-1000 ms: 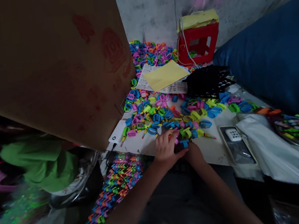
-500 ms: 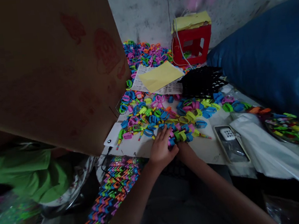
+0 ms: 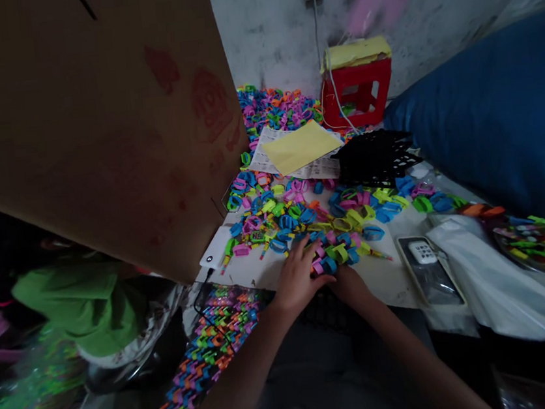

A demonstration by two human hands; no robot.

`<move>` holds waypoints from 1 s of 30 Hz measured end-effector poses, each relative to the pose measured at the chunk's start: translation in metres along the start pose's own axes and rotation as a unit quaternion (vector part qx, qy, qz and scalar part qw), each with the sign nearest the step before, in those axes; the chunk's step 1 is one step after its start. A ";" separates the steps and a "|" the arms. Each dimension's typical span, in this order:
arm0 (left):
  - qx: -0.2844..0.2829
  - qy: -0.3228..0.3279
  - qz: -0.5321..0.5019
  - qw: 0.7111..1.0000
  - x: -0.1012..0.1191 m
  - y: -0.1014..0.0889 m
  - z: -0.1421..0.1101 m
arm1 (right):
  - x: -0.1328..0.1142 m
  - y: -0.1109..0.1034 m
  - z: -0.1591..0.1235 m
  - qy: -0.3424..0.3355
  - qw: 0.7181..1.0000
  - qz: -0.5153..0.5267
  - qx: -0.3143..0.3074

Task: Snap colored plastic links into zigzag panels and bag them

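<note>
My left hand (image 3: pixel 297 279) lies on the near edge of a white board (image 3: pixel 389 280), its fingers curled over a pink plastic clip and reaching into a pile of small coloured plastic clips (image 3: pixel 303 217). Just to its right my right hand (image 3: pixel 349 283) is closed, its fingers tucked against the same cluster of pink, blue and green clips (image 3: pixel 330 257); what it grips is hidden. A long chain of joined coloured clips (image 3: pixel 205 353) runs down beside my left forearm.
A big brown cardboard box (image 3: pixel 95 113) fills the upper left. A second clip pile (image 3: pixel 276 105), yellow paper (image 3: pixel 300 145), a black mesh basket (image 3: pixel 375 156) and a red stool (image 3: pixel 358 90) lie behind. A phone (image 3: pixel 429 262), clear bags and a blue cushion (image 3: pixel 498 113) sit right.
Both hands stay together at the near edge of the clip pile with only small finger shifts. The camera view has tilted slightly, showing more of the wall socket.
</note>
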State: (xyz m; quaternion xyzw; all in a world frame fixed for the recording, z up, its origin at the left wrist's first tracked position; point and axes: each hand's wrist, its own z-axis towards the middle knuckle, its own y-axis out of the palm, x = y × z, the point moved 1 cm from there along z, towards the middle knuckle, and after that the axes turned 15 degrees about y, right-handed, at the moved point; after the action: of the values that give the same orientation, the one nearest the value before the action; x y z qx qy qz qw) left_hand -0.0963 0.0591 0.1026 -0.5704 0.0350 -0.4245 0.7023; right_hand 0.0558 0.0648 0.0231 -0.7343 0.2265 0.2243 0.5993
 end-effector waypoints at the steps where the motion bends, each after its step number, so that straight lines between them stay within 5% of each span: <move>1: -0.004 0.001 -0.008 1.000 -0.001 -0.003 -0.005 | 0.001 -0.005 -0.001 -0.001 1.000 -0.007 -0.011; 6: 0.015 -0.012 0.006 1.000 0.011 -0.014 -0.023 | 0.030 -0.043 -0.006 -0.023 0.997 0.015 -0.071; 12: 0.018 0.052 0.063 0.997 0.037 0.002 -0.003 | 0.084 -0.079 0.002 0.152 0.968 -0.148 0.135; 16: 0.009 0.069 0.074 0.995 0.033 0.016 0.008 | 0.097 -0.077 0.000 0.153 0.973 -0.113 0.128; 19: 0.006 0.086 0.060 0.995 0.027 0.017 0.007 | 0.091 -0.069 -0.007 0.133 0.976 0.098 0.140; 23: -0.017 0.109 0.039 0.993 0.023 0.010 0.006 | 0.063 -0.044 -0.010 0.094 0.939 0.326 0.053; 30: -0.029 0.118 0.034 0.992 0.021 0.007 0.006 | 0.044 -0.021 -0.012 0.042 0.962 0.269 0.013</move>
State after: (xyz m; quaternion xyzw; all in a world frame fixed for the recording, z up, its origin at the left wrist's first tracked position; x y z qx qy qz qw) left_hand -0.0758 0.0507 0.1081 -0.5346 0.1493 -0.4633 0.6908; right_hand 0.1042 0.0542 0.0147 -0.6476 0.4436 0.3431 0.5159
